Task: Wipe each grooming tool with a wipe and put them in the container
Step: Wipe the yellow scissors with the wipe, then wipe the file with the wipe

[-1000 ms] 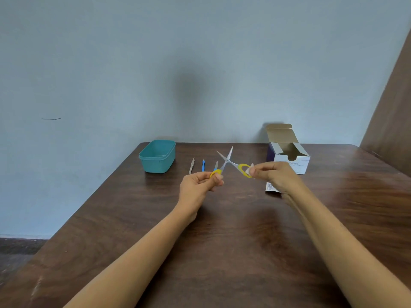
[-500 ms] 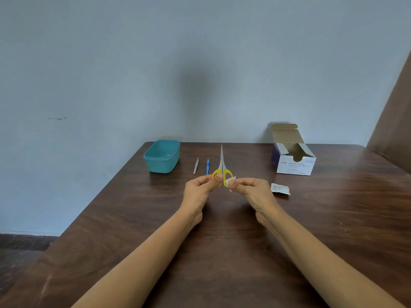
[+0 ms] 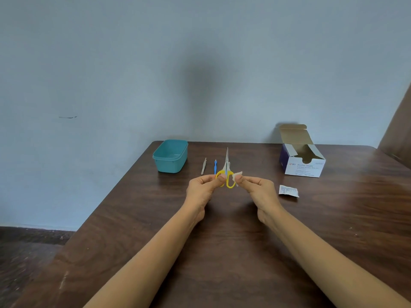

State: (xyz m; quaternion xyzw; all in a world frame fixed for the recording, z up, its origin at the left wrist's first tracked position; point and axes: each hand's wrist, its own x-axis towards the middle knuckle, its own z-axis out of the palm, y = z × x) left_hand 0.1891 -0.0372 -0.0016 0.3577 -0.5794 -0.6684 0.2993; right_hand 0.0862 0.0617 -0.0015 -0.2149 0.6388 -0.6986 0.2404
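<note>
Dark wooden table (image 3: 222, 252) fills the lower frame, teal container (image 3: 170, 156) centre left, tweezers (image 3: 203, 166) and blue tool (image 3: 215, 166) just right of it, open swab box (image 3: 302, 161) at right, torn packet (image 3: 288, 191) below the box.

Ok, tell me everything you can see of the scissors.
The scissors are small, with two yellow loop handles, plastic by the look, and slim silvery blades that look like metal. The blades are closed and stand roughly upright, tips pointing up and away from the person. They are held above the table, not resting on it. The left hand pinches the left loop; the right hand pinches a white wipe against the right loop.
</note>
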